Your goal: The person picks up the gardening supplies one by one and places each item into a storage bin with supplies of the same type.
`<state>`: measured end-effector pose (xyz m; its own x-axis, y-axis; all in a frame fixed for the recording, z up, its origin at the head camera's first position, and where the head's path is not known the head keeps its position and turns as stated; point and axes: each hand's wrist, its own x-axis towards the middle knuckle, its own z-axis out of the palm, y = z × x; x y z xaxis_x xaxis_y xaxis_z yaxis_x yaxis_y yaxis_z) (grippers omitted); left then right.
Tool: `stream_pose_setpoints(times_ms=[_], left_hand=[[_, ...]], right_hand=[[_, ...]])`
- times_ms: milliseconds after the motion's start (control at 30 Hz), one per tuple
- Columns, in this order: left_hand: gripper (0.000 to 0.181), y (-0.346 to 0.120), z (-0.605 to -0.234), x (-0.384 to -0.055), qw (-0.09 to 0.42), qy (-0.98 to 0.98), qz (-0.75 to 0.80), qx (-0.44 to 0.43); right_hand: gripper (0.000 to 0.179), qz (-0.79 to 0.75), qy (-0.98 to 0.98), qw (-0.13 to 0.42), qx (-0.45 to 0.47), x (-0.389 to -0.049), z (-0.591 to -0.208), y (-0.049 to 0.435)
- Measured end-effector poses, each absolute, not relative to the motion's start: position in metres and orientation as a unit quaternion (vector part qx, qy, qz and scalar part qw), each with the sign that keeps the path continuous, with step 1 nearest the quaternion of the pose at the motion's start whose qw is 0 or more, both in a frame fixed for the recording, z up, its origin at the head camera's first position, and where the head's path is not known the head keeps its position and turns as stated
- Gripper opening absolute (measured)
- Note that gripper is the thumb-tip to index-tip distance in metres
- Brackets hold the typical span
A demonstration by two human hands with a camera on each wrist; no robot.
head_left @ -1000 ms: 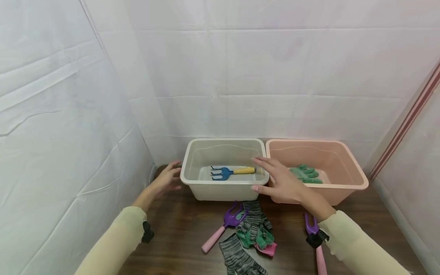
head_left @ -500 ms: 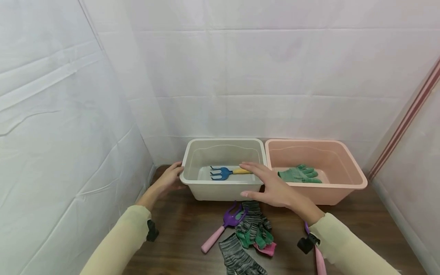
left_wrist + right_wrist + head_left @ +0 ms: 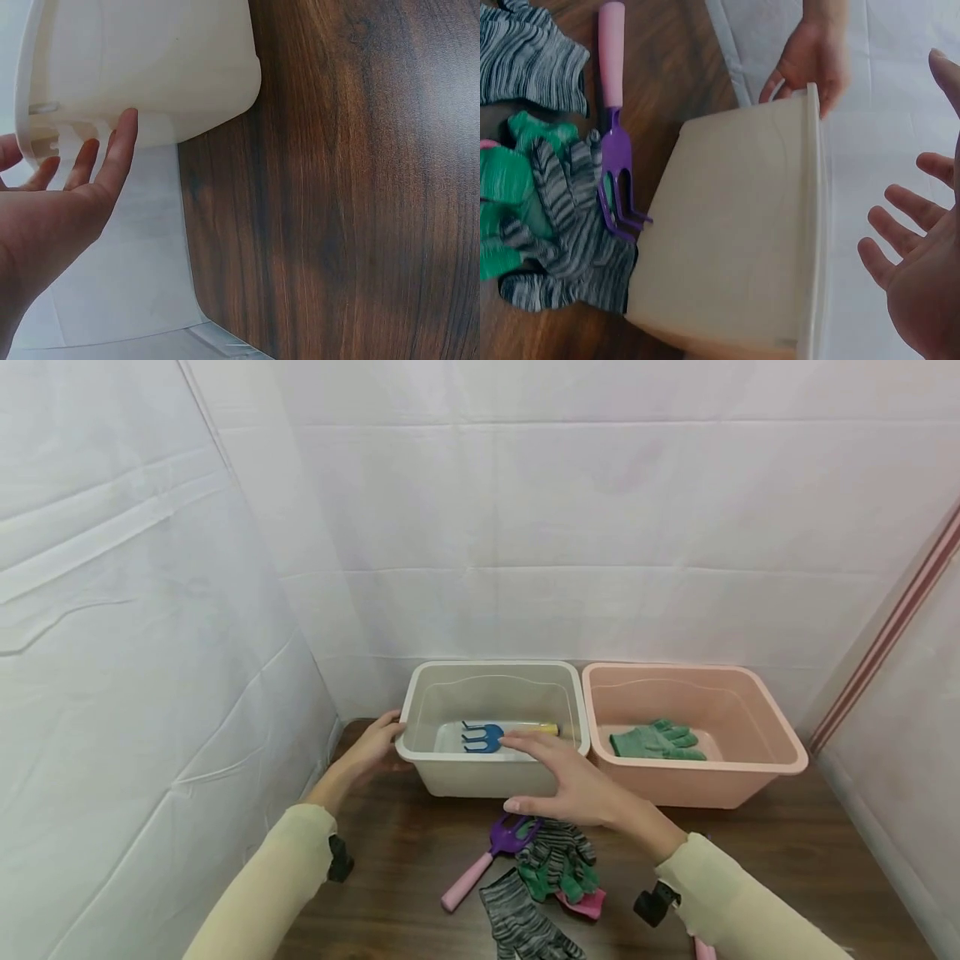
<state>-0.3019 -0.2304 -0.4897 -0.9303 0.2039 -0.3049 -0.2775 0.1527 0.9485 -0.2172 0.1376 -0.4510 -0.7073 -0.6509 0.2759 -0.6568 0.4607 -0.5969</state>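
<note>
My left hand (image 3: 369,750) holds the left rim of a cream plastic tub (image 3: 487,777), thumb at the rim and fingers along the outer wall in the left wrist view. Inside the tub lies a hand cultivator (image 3: 486,739) with blue tines and a yellow handle, partly covered in the head view by my right hand (image 3: 581,789). That hand hovers over the tub's front right, fingers spread and holding nothing. On the table in front lie a purple hand fork (image 3: 616,154) with a pink handle and grey-black knit gloves (image 3: 558,852), with green ones among them.
Beside the cream tub stands a pink tub (image 3: 705,785) with a green glove (image 3: 656,741) in it. Another grey knit glove (image 3: 525,917) lies nearer me. A second pink handle (image 3: 703,949) shows beneath my right forearm. White sheeting (image 3: 562,527) rises behind the tubs.
My right hand has moved left and slightly nearer me, from the gap between the tubs to over the cream tub's front. My left hand has closed in on the left rim.
</note>
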Motion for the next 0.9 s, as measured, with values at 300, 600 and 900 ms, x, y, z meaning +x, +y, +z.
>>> stream_pose_setpoints(times_ms=[300, 600, 900], left_hand=[[0.056, -0.231, -0.489, -0.301, 0.199, 0.719, 0.666, -0.028], [0.056, -0.233, -0.49, -0.301, 0.197, 0.716, 0.669, -0.029], [0.055, -0.236, -0.491, -0.302, 0.202, 0.712, 0.671, -0.036]], right_hand=[[0.081, 0.365, -0.846, -0.024, 0.388, -0.206, -0.465, 0.122], [0.081, 0.359, -0.843, -0.042, 0.399, -0.204, -0.489, 0.105], [0.071, 0.384, -0.83, -0.068, 0.4, -0.203, -0.517, 0.087]])
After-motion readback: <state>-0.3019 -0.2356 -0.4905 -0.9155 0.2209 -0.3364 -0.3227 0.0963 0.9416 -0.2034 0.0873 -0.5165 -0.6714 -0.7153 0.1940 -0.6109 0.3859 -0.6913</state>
